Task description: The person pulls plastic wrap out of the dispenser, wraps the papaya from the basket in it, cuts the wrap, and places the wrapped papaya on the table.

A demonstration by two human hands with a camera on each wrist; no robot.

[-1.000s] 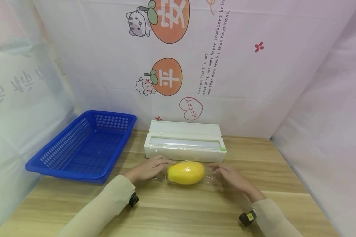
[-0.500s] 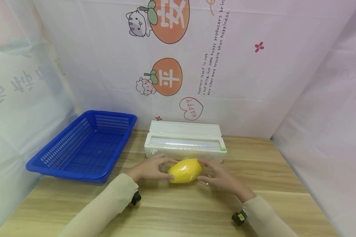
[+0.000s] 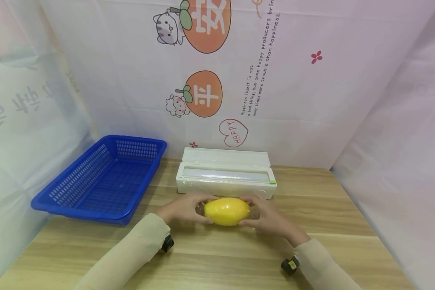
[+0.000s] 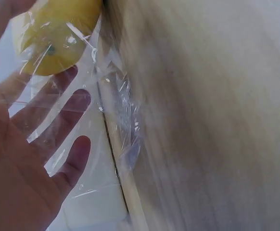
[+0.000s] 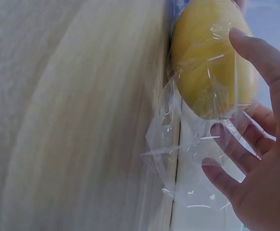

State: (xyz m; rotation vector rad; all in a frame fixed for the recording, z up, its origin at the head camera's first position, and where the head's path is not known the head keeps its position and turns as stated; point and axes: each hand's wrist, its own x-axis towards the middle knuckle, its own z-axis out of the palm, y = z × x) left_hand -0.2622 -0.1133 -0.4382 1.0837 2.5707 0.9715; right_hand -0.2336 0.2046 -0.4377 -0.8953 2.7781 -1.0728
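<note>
A smooth yellow oval fruit, wrapped in clear cling film, lies lengthwise between both hands. My left hand holds its left end, thumb on the near side and fingers on the far side. At the right end my right hand grips it the same way, the thumb on the film-covered skin in the right wrist view. Loose, crinkled film sticks out past both ends, across the palms. The lower fingers of each hand are spread behind this film. A small green spot marks the fruit's left end in the left wrist view.
Right behind the hands stands a white cling film box, its lid raised and a roll inside. A blue plastic basket sits to the left on the wooden table. Printed white cloth closes off the back and sides.
One second ago both hands were at the film beside the fruit. They then closed in round its ends. The fruit was tilted half a second ago and now lies level.
</note>
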